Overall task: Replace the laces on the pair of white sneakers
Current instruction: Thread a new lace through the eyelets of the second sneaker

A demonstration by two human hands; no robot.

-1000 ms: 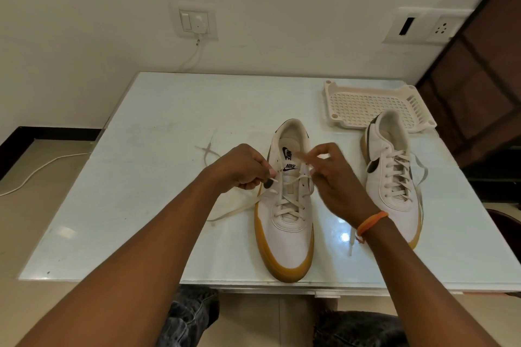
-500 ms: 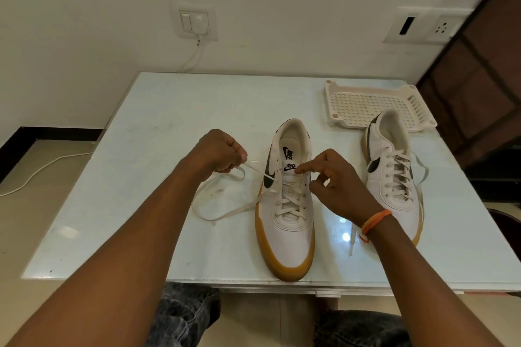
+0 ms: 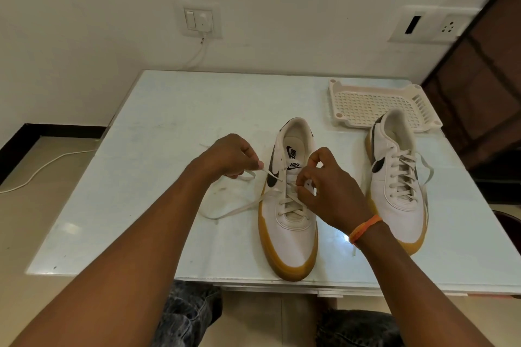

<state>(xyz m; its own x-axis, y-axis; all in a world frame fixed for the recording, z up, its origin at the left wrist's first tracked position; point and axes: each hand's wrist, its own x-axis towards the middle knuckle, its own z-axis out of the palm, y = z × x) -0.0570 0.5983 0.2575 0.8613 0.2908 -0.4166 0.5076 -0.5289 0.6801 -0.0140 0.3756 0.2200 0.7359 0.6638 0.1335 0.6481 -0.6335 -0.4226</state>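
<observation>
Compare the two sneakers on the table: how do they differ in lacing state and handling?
The near sneaker is laced only partway, its lace trailing loose across the table; the far sneaker is laced up to its top eyelets. The left hand and right hand work on the near sneaker; the far one lies untouched. Both are white with gum soles and dark swooshes.

Near sneaker (image 3: 290, 234): white upper, black swoosh, tan gum sole, black logo on tongue.
Far sneaker (image 3: 397, 191): white upper, black swoosh, tan gum sole.
Laces (image 3: 234, 210): off-white.
Tabletop (image 3: 169, 127): pale blue-white, glossy.
Tray (image 3: 375, 104): cream, grid-perforated.
Wristband (image 3: 365, 229): orange.
Trousers (image 3: 186, 315): grey-black washed denim.
</observation>
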